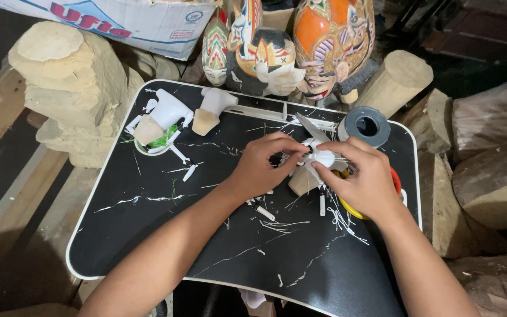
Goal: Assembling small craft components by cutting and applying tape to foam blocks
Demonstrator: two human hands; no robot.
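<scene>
Both my hands meet over the right middle of a black lap tray (148,235) with a white rim. My left hand (262,164) and my right hand (365,179) pinch a small white carved wooden figure (318,159) between their fingertips. The figure's bare wood base (303,183) points down toward the tray. A thin white blade-like piece (311,127) sticks up just behind the figure. White shavings and slivers (277,220) lie scattered under my hands.
Two more white carved pieces (162,117) (212,108) lie at the tray's back left. A grey tape roll (366,125) sits at the back right; a yellow and red ring (395,179) shows under my right hand. Painted wooden masks (265,56), raw wood blocks (71,76) and a cardboard box (130,20) surround the tray.
</scene>
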